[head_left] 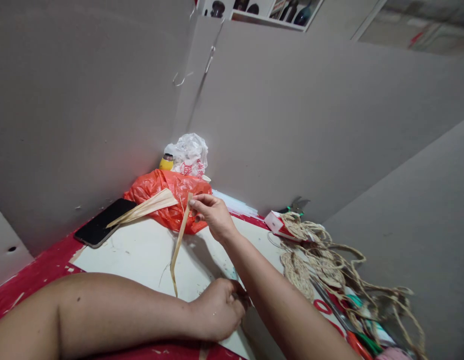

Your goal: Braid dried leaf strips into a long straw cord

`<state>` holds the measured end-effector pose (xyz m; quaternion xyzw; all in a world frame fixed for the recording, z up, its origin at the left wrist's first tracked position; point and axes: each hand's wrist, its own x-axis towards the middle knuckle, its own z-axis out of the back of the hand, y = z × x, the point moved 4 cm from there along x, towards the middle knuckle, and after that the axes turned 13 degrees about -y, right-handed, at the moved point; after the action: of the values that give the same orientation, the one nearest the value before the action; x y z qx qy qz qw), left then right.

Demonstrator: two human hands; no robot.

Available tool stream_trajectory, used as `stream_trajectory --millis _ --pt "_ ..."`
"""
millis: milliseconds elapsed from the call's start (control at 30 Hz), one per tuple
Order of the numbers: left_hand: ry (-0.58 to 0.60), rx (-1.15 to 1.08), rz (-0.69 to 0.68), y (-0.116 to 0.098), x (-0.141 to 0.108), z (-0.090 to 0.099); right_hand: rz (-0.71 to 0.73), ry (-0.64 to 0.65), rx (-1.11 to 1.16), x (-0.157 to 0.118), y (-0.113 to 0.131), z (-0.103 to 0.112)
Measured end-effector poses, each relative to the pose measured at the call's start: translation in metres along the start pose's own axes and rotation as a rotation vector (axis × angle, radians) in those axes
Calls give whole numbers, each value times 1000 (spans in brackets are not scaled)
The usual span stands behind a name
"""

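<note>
My right hand reaches forward and pinches the upper end of a narrow, tan strip of dried leaf. The strip hangs down over a white board, its lower end bent. My left hand lies low over the board near its front edge, under my right forearm. Its fingers are curled closed, and what they hold, if anything, is hidden. A wider piece of dried leaf rests across a black phone and a crumpled red plastic bag, left of my right hand.
Coils of braided cord lie along the right, with scissors among them. Pliers stand near the wall behind a small box. A white plastic bag and a yellow jar fill the back corner. Grey walls enclose the red-covered table.
</note>
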<state>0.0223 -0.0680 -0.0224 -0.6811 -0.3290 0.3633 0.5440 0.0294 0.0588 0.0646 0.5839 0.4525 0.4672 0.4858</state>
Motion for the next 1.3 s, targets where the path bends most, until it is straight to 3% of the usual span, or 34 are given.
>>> stream_trajectory --millis 400,600,733,833,933,1033,1200,1300 --pt "-35 45 63 7 2 0 48 -29 -17 2 4 8" --pt "-1 10 59 6 0 1 32 -98 237 -1 31 30" --pt "-41 11 61 8 -1 3 12 -187 206 -8 48 45" --pt "-46 0 64 11 2 3 -69 -178 190 -18 47 51" --pt "-44 0 47 8 5 4 -224 -122 186 -38 39 61" --pt "-44 -8 1 1 5 6 -313 -109 93 -74 30 89" --pt "-81 -25 5 -3 1 8 -424 -223 -6 -140 8 142" --pt "-116 -32 9 -5 0 9 -446 -275 -76 -162 -11 151"
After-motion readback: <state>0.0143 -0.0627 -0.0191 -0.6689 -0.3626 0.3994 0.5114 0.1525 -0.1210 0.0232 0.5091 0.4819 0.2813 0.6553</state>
